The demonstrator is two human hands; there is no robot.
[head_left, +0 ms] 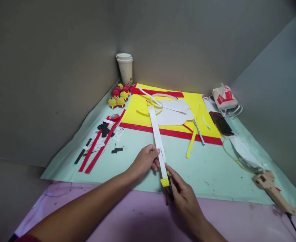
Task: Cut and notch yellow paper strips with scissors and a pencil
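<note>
A long white paper strip (156, 131) slants over the near middle of the green mat, with a small yellow ribbed piece (165, 182) at its lower end. My left hand (147, 159) pinches the strip's left edge between thumb and fingers. On the right, my right hand (181, 190) is closed around black-and-yellow scissors (171, 188), beside the strip's lower part; the blades are mostly hidden. Beyond the hands lie yellow sheets (137, 116) with red borders, carrying a white paper cutout (174, 116) and curled strips.
Red strips (94, 151) and black scraps lie left, below red-and-yellow round ornaments (116, 93) and a lidded cup (125, 69). A blue patterned stick (199, 131) rests near a yellow strip. At right are a phone (221, 123), white-and-red packet (224, 97), mask (246, 153) and glue gun (275, 191).
</note>
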